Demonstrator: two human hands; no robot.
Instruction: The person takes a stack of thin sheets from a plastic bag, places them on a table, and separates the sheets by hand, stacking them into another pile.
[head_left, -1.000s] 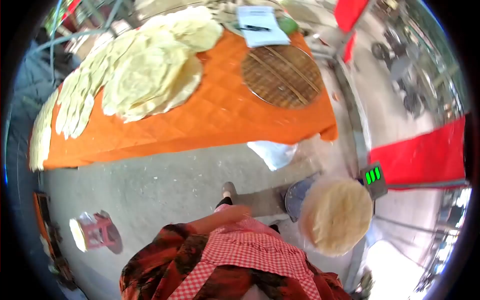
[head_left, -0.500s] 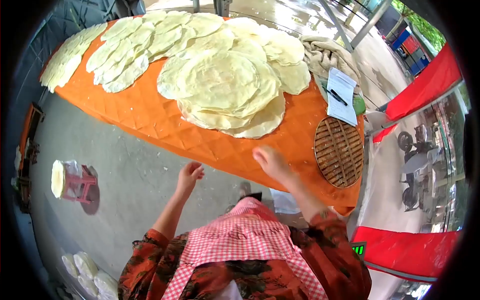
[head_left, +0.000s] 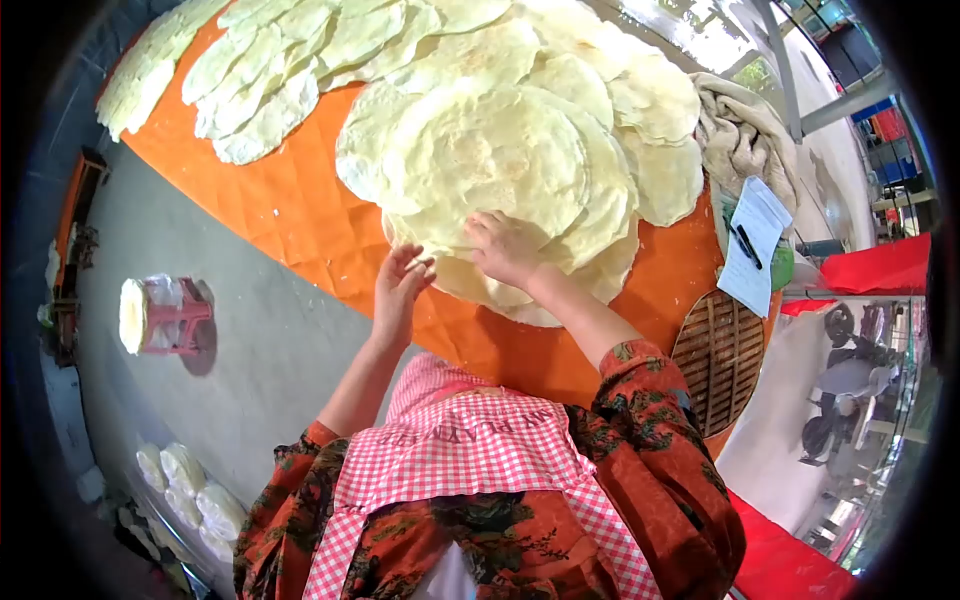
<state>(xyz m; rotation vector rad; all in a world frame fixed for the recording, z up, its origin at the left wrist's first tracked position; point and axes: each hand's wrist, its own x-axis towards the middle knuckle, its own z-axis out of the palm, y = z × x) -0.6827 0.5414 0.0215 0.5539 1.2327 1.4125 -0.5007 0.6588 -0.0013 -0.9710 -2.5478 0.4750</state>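
A broad pile of thin, pale round flatbreads (head_left: 490, 150) lies on the orange cloth (head_left: 310, 220) in front of me. My right hand (head_left: 503, 250) is over the near part of the pile, its bent fingertips on or just above the upper flatbreads. I cannot make out any flatbread lifted in it. To its left, my left hand (head_left: 400, 284) is at the pile's near left edge, fingers slightly curled and apart, with nothing seen in them. Whether it touches the lowest flatbread is unclear.
Overlapping flatbreads (head_left: 265, 75) spread toward the far left. On the right are a notebook (head_left: 758, 215) with a black pen (head_left: 747, 246), a round slatted rack (head_left: 718, 360) and a crumpled beige cloth (head_left: 745, 130). A pink stool (head_left: 180, 315) stands on the floor, near bagged packs (head_left: 190, 490).
I have come closer to the table. Both hands have reached forward from the table's near edge, the right onto the flatbread pile and the left to its edge.
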